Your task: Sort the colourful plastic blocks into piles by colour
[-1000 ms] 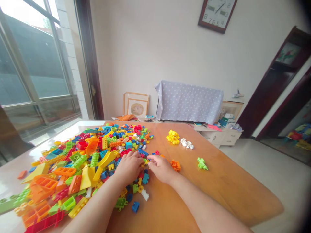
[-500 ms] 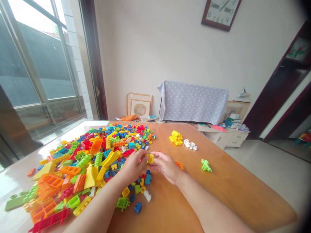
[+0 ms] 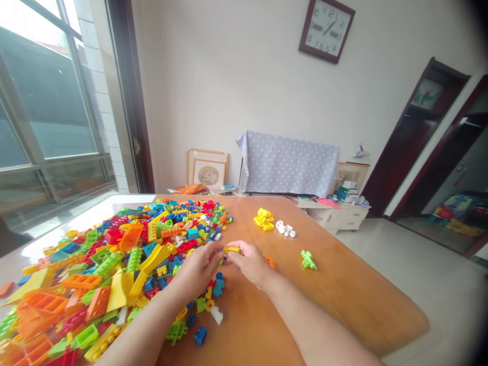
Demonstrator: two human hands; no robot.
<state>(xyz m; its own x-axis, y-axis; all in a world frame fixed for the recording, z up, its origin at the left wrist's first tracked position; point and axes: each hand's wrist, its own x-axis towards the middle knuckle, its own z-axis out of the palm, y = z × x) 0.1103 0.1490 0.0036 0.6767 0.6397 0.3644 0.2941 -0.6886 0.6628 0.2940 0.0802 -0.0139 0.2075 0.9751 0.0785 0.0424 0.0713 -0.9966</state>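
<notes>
Between my fingertips is a small yellow toy building block (image 3: 232, 249), partly covered by the fingers. My left hand (image 3: 203, 265) pinches near its left end, and something small and blue shows at those fingertips. Holding the block from the other side is my right hand (image 3: 252, 263), its thumb and fingers closed on it. A large heap of mixed toy blocks (image 3: 109, 264) spreads to the left of my hands. An orange block (image 3: 270, 261) lies behind my right hand, mostly hidden by it.
On the wooden table (image 3: 335, 300), a yellow block pile (image 3: 264, 219), white blocks (image 3: 285, 229) and a light green group (image 3: 308, 260) sit to the right. A white block (image 3: 217, 315) and a blue block (image 3: 200, 336) lie near my left forearm.
The yellow block has turned and now shows as a thin, flat strip between my fingers. The whole view has swung a little to the right.
</notes>
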